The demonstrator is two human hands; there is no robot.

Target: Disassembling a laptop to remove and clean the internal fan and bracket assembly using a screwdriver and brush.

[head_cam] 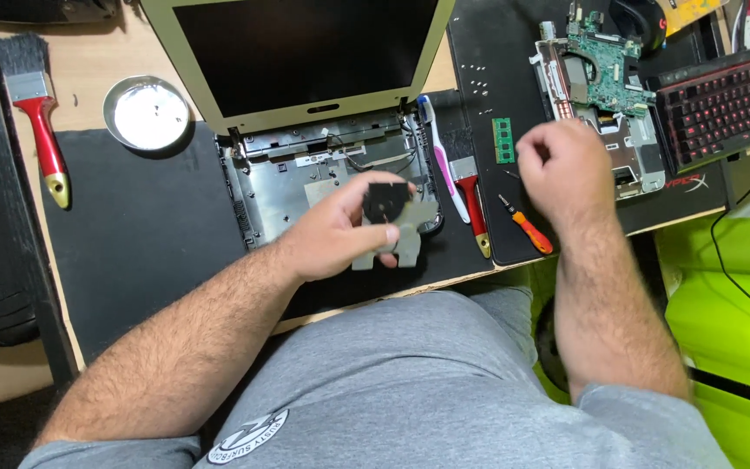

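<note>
Left hand (336, 234): closed around a cooling fan assembly (388, 227), black round fan on a grey metal plate, lifted clear above the near edge of the laptop base (305, 178).
Right hand (562, 169): raised over the right mat, fingers curled loosely inward; impossible to tell whether anything small is pinched inside.
Laptop base: gutted, bare shell with loose cables, screen (301, 52) upright at the far side.
Motherboard (605, 74): already out, lying far right on the mat beside a metal bracket.
Memory stick (503, 139): green, out, lying alone on the mat, just left of the right hand.
Tools: orange-handled screwdriver (527, 227) near the right hand; red-handled brush (472, 195) and toothbrush (444, 161) between laptop and mat; second brush (41, 117) far left.
Metal dish (145, 113): left of the screen.
Progress, judged: teardown largely finished, fan freed; cleaning or refitting seemingly still ahead.
</note>
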